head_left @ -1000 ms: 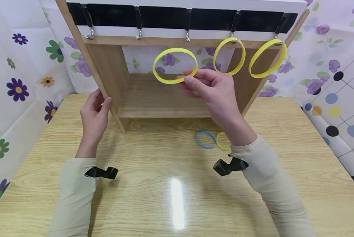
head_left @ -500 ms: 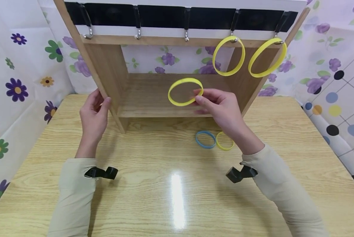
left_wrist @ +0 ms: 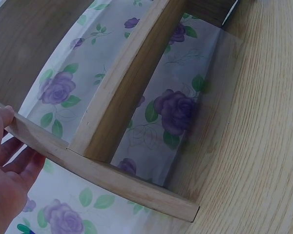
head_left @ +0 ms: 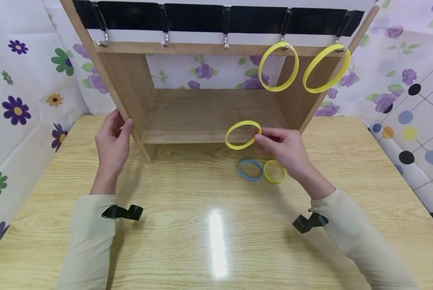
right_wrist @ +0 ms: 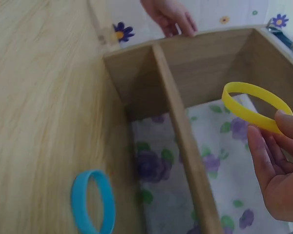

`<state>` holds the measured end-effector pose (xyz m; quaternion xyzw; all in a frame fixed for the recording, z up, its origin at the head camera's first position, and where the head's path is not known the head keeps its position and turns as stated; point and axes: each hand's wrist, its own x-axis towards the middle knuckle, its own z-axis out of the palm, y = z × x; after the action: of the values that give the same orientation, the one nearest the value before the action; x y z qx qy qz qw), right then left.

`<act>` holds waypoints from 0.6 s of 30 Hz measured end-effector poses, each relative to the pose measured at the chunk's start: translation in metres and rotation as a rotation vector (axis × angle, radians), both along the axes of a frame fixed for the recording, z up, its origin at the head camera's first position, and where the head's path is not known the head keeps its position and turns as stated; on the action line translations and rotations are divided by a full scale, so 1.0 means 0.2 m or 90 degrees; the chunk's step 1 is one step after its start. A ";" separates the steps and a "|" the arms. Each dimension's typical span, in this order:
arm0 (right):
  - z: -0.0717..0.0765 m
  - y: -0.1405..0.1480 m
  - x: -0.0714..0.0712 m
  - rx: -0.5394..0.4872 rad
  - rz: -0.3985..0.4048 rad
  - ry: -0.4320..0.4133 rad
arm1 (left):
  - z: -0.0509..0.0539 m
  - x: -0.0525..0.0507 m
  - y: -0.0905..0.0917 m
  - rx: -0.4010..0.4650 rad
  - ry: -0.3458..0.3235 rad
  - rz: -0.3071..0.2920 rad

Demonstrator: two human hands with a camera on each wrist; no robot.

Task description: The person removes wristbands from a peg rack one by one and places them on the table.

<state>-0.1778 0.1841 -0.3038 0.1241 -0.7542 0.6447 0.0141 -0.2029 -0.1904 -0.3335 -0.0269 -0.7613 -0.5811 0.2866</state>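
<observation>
One bench (head_left: 165, 245) bears one wooden rack (head_left: 198, 119). Two hands: the left hand (head_left: 112, 145) grips the rack's side panel (head_left: 133, 80); the right hand (head_left: 288, 150), its grip a pinch, holds one yellow band (head_left: 240, 147) before the rack, above the bench. Only the head view shows three more yellow bands, two hung (head_left: 277, 89), one lying (head_left: 273, 181) beside the single blue band (right_wrist: 80, 202), and all five hooks (head_left: 225, 42).
</observation>
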 end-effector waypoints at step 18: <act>-0.19 0.30 0.00 -0.037 -0.048 -0.004 | 0.00 0.00 0.00 0.004 0.018 -0.001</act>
<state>-0.1771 0.2445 -0.3417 0.0930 -0.7391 0.6659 0.0399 -0.2034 -0.1908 -0.3338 -0.0354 -0.7553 -0.5832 0.2970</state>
